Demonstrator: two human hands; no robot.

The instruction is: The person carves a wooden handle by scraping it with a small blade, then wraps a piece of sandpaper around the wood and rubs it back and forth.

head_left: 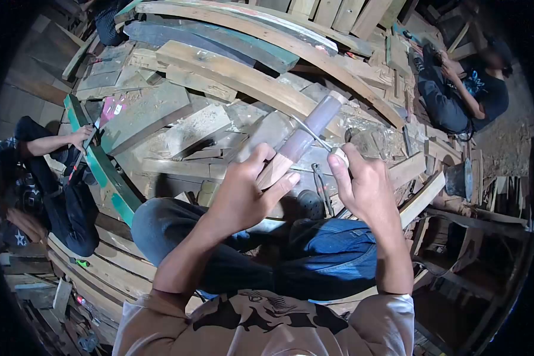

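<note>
Fisheye bending everything hard, planks [231, 65] curving up top, black vignette eating corners. Light coming in soft and even from above, middle looking bright, edges falling off dim. Wooden stick [320, 115] picking up mild sheen, thin metal tool [311, 135] glinting a little. Lap [314, 255] sitting in murky shadow. Co-worker [469, 89] at right edge smearing soft, far left sinking into gloom. Centre looking reasonably sharp.

One head-worn camera looks steeply down, close over the person's own hands, lap and surrounding planks [219, 74].
</note>
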